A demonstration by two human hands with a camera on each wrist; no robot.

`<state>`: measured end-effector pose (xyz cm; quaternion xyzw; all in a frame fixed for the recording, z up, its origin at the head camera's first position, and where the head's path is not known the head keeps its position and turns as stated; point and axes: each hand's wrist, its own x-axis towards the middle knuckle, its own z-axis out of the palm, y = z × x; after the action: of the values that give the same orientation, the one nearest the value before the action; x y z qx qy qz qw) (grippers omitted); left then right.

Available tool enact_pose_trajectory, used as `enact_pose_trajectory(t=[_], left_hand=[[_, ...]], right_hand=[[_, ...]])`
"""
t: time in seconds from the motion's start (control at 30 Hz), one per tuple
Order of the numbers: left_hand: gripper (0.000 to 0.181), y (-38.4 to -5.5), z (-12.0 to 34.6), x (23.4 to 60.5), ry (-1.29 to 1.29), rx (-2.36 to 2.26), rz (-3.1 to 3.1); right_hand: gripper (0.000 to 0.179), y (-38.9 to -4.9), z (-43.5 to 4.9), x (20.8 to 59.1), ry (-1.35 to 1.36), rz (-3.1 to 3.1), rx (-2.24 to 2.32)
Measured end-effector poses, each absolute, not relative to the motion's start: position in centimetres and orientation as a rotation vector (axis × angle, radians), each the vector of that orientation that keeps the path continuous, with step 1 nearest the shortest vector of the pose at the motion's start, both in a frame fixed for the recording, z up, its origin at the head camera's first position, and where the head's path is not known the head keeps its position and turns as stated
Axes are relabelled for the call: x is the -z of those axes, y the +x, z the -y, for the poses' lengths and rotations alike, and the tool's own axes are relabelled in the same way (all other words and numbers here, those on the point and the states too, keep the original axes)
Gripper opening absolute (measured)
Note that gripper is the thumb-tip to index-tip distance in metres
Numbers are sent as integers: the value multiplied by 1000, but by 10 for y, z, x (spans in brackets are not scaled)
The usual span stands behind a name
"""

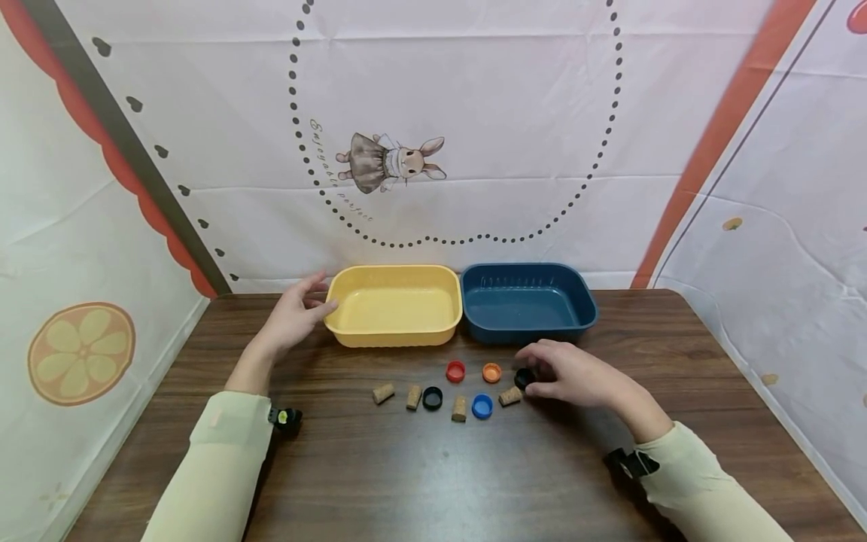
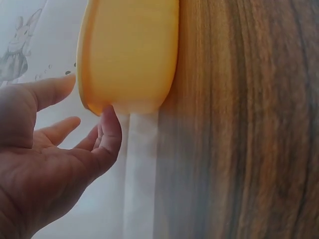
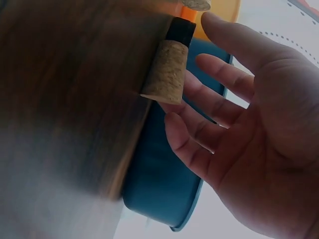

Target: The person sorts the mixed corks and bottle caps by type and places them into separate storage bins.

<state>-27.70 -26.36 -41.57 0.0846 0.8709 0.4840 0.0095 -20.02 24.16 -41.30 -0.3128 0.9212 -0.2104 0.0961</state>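
My left hand is at the left end of a yellow plastic basin, fingers loosely bent and thumb overlapping the rim in the head view. In the left wrist view, the fingertips are right at the basin's end. Over on the right, my right hand reaches low over the table, its thumb and forefinger spread on either side of a black bottle cap. Beside that cap lies a cork, which appears large in the right wrist view, just in front of the relaxed fingers.
A dark blue basin stands against the yellow one. On the wooden table lie a red cap, an orange cap, a blue cap, another black cap and several corks. A printed cloth hangs behind.
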Motion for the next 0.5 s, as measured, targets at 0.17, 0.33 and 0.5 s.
enact_pose_trajectory(t=[0.17, 0.33, 0.5], left_hand=[[71, -278, 264, 417, 220, -1581, -2637], [68, -279, 266, 418, 198, -1696, -2515], [64, -283, 270, 422, 187, -1804, -2380]], right_hand=[[41, -201, -240, 415, -947, -2714, 606], [39, -201, -240, 416, -957, -2706, 593], [36, -203, -240, 417, -961, -2708, 584]])
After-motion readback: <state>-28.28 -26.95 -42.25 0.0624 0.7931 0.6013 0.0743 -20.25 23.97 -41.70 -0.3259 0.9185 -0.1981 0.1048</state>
